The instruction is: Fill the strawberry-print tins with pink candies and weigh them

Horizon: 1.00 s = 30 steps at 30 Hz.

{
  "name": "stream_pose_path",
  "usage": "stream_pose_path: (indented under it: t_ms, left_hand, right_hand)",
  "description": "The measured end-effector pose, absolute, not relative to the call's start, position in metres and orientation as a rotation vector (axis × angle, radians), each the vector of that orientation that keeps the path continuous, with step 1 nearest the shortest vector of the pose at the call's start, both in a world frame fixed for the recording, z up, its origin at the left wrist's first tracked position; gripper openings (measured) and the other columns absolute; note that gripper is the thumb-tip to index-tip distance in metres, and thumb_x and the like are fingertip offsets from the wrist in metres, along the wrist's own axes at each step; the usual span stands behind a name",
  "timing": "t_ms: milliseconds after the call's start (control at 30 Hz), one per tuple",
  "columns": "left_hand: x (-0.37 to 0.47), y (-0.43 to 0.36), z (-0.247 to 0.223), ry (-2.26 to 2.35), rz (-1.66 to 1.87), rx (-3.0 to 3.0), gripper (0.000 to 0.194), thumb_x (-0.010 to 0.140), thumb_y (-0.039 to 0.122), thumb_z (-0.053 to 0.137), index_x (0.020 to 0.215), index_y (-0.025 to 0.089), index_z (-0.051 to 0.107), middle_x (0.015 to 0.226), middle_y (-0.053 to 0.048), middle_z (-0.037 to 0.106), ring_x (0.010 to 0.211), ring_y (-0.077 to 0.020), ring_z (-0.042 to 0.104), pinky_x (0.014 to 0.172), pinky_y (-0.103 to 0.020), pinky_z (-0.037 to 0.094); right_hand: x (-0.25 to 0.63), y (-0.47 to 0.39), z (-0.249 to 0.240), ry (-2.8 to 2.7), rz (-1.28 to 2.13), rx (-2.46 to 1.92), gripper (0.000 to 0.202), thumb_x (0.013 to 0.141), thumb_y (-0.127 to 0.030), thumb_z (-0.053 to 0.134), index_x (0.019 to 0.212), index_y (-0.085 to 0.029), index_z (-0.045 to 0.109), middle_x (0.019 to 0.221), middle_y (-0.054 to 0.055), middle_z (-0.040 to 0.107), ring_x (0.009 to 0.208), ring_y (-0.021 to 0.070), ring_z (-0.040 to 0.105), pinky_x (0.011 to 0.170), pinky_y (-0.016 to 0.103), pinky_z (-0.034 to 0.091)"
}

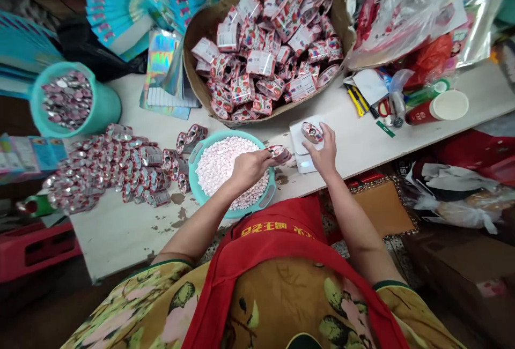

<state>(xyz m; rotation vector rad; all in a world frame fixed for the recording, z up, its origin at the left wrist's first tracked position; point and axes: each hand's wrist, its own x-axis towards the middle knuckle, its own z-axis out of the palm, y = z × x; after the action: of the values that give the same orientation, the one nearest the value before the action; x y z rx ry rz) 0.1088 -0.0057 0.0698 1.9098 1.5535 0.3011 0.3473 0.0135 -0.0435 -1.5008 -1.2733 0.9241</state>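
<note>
My left hand is over a turquoise basin filled with small pale pink pellets. Its fingers pinch a small pink printed packet just past the basin's right side. My right hand curves thumb and fingers around another small printed packet, which is at the top of a white digital scale. Whether that packet rests on the scale or is slightly lifted, I cannot tell. Several similar packets stand on the table left of the basin.
A large cardboard box of strawberry-printed packets stands behind. To the left are a heap of filled packets and a turquoise bucket holding shiny pieces. Yellow cutters, a paper cup and plastic bags lie at right.
</note>
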Motion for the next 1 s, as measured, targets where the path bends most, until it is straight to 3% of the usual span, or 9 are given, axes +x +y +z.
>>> stream_pose_path:
  t_ms: [67, 133, 233, 300, 467, 833, 1000]
  left_hand:
    - [0.109, -0.021, 0.066, 1.43, 0.391, 1.774, 0.011, 0.089, 0.03, 0.071, 0.081, 0.025, 0.075, 0.083, -0.004, 0.076, 0.074, -0.0209, 0.065, 0.067, -0.028, 0.038]
    - [0.11, -0.026, 0.06, 1.353, 0.478, 1.557, 0.012, 0.089, 0.03, 0.07, 0.083, 0.022, 0.076, 0.082, -0.002, 0.075, 0.074, -0.0181, 0.064, 0.07, -0.027, 0.042]
    - [0.109, -0.02, 0.048, 1.353, 0.718, 1.013, 0.027, 0.089, 0.041, 0.071, 0.076, 0.017, 0.07, 0.066, 0.0, 0.064, 0.061, -0.0121, 0.055, 0.062, -0.024, 0.042]
    - [0.111, -0.013, 0.042, 1.262, 0.825, 0.627, 0.037, 0.09, 0.049, 0.071, 0.075, 0.016, 0.067, 0.062, 0.001, 0.058, 0.055, -0.0091, 0.051, 0.056, -0.022, 0.041]
    - [0.127, -0.01, 0.033, 0.92, 0.675, 0.062, 0.046, 0.096, 0.055, 0.063, 0.079, 0.012, 0.069, 0.074, -0.007, 0.069, 0.064, -0.0142, 0.066, 0.068, -0.028, 0.054]
    - [0.139, -0.03, 0.022, 0.948, 0.673, -0.091, 0.023, 0.1, 0.019, 0.057, 0.086, 0.007, 0.071, 0.079, -0.009, 0.071, 0.069, -0.0167, 0.069, 0.069, -0.031, 0.059]
    - [0.13, -0.034, 0.028, 0.962, 0.695, 0.04, 0.01, 0.088, 0.016, 0.073, 0.089, 0.007, 0.071, 0.077, -0.005, 0.068, 0.058, -0.0112, 0.063, 0.055, -0.023, 0.053]
  right_hand:
    - [0.335, -0.017, -0.021, -1.321, 1.214, -1.4, 0.076, 0.069, -0.052, 0.086, 0.135, -0.025, 0.06, 0.14, 0.012, 0.062, 0.13, 0.0303, 0.059, 0.109, 0.048, 0.052]
    - [0.322, -0.046, -0.002, -1.292, 1.549, -1.395, 0.071, 0.065, -0.053, 0.09, 0.123, -0.022, 0.065, 0.119, 0.009, 0.073, 0.106, 0.0265, 0.07, 0.095, 0.042, 0.058]
    - [0.31, -0.071, 0.018, -1.124, 1.754, -1.512, 0.064, 0.06, -0.052, 0.092, 0.109, -0.019, 0.068, 0.097, 0.004, 0.077, 0.085, 0.0215, 0.07, 0.085, 0.036, 0.059]
    - [0.306, -0.076, 0.029, -1.041, 1.791, -1.517, 0.065, 0.057, -0.049, 0.094, 0.109, -0.02, 0.068, 0.098, 0.004, 0.078, 0.085, 0.0211, 0.071, 0.084, 0.035, 0.059]
    - [0.3, -0.077, 0.041, -0.921, 1.816, -1.571, 0.06, 0.054, -0.044, 0.096, 0.101, -0.018, 0.072, 0.093, 0.004, 0.078, 0.08, 0.0199, 0.07, 0.08, 0.033, 0.058]
    - [0.302, -0.093, 0.029, -0.872, 1.775, -1.616, 0.059, 0.059, -0.041, 0.095, 0.107, -0.019, 0.07, 0.097, 0.003, 0.077, 0.083, 0.0179, 0.067, 0.085, 0.033, 0.054]
    - [0.297, -0.1, 0.017, -0.83, 1.797, -1.518, 0.061, 0.052, -0.041, 0.097, 0.101, -0.02, 0.067, 0.093, 0.001, 0.075, 0.082, 0.0171, 0.066, 0.082, 0.032, 0.054]
